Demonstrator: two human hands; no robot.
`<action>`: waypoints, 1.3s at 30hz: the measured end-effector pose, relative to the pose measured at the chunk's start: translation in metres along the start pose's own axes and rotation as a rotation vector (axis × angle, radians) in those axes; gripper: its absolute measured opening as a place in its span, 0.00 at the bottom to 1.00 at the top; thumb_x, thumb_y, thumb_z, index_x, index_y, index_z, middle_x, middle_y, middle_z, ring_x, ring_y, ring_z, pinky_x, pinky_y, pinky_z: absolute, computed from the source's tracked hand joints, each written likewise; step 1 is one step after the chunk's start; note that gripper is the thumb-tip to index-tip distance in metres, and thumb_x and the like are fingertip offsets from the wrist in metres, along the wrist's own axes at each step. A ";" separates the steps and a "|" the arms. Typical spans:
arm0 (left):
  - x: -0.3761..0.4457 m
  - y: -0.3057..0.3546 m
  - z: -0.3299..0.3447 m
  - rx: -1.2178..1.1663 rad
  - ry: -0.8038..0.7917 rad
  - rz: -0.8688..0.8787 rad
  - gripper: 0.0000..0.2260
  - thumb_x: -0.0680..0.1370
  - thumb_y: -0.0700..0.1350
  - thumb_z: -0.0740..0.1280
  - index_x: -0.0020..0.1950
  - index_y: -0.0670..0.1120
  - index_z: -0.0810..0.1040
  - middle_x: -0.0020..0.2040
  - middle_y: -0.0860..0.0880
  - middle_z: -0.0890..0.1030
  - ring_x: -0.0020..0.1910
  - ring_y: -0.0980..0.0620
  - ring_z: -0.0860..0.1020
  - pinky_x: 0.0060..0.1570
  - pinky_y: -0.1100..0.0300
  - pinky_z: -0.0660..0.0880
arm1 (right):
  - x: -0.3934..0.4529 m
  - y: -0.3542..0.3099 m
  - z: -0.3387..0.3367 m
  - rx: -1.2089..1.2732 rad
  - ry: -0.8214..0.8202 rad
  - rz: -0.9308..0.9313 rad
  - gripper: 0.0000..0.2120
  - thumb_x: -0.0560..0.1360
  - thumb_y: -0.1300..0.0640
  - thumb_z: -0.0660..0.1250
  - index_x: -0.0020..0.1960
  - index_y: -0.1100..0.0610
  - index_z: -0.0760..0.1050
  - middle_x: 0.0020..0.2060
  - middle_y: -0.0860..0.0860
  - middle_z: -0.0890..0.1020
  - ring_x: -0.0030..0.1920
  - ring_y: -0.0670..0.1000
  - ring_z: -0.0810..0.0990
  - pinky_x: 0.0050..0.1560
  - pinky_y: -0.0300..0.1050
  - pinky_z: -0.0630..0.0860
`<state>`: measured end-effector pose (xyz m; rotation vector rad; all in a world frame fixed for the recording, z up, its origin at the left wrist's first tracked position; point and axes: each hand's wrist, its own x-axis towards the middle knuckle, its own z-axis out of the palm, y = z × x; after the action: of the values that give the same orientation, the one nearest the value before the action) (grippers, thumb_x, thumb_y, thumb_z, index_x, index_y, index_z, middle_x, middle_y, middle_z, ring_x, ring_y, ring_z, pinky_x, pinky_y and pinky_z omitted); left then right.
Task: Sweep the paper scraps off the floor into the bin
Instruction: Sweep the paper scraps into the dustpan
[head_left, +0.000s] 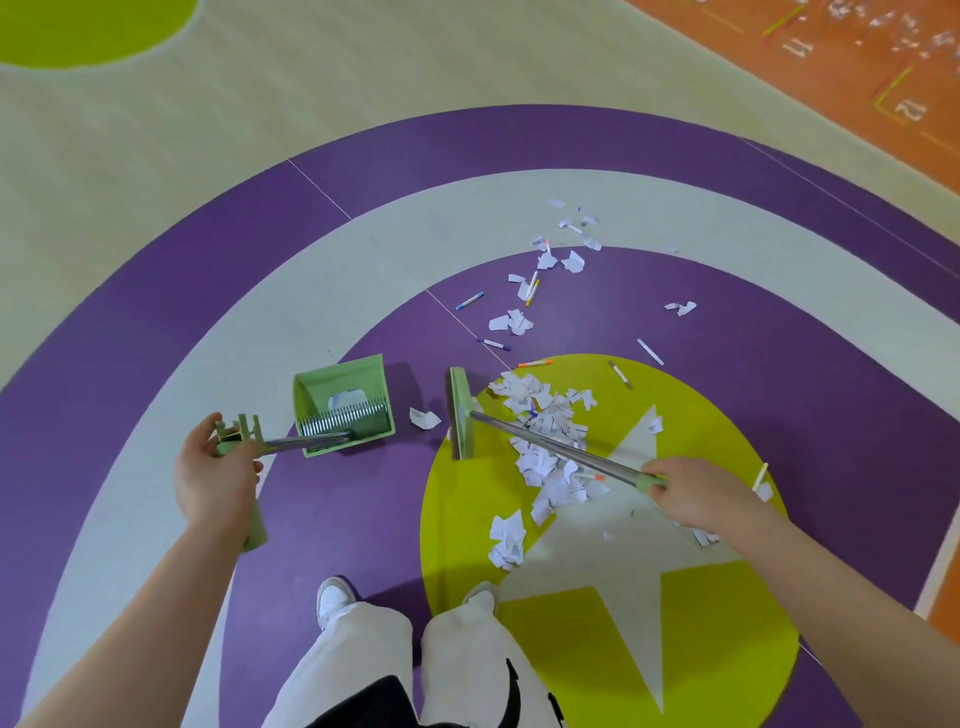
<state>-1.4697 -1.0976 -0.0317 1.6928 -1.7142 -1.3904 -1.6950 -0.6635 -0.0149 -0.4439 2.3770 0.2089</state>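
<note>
My left hand grips the green handle of a green dustpan, which stands on the purple floor with a scrap or two inside. My right hand grips the metal handle of a green broom. The broom head stands on the floor just right of the dustpan. A pile of white paper scraps lies right of the broom head on the lime circle. One scrap lies between dustpan and broom. More scraps trail away toward the far side.
Several marker pens lie among the far scraps. My two feet in white shoes stand near the lime circle's left edge. An orange floor zone with more scraps lies at the far right.
</note>
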 end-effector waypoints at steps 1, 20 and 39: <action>0.001 -0.001 -0.003 -0.002 0.007 -0.007 0.26 0.75 0.38 0.67 0.73 0.53 0.71 0.55 0.52 0.78 0.30 0.53 0.78 0.44 0.55 0.75 | 0.000 -0.010 -0.004 0.019 0.003 -0.008 0.16 0.79 0.53 0.58 0.66 0.49 0.75 0.54 0.50 0.81 0.50 0.53 0.80 0.41 0.43 0.73; 0.015 -0.024 -0.051 0.062 0.047 -0.083 0.27 0.75 0.37 0.67 0.73 0.51 0.71 0.58 0.49 0.80 0.34 0.49 0.78 0.40 0.56 0.75 | 0.062 -0.117 0.023 0.182 -0.169 0.052 0.20 0.79 0.59 0.55 0.70 0.53 0.70 0.55 0.55 0.78 0.44 0.56 0.74 0.45 0.46 0.75; -0.018 -0.024 0.001 0.031 -0.073 -0.022 0.26 0.76 0.37 0.68 0.73 0.50 0.71 0.59 0.48 0.81 0.34 0.48 0.78 0.39 0.58 0.75 | 0.007 0.058 0.019 0.196 -0.056 0.174 0.17 0.80 0.54 0.58 0.68 0.49 0.73 0.50 0.53 0.82 0.25 0.52 0.76 0.23 0.42 0.72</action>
<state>-1.4530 -1.0762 -0.0452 1.7015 -1.7704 -1.4596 -1.7098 -0.6064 -0.0318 -0.1373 2.3525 0.0651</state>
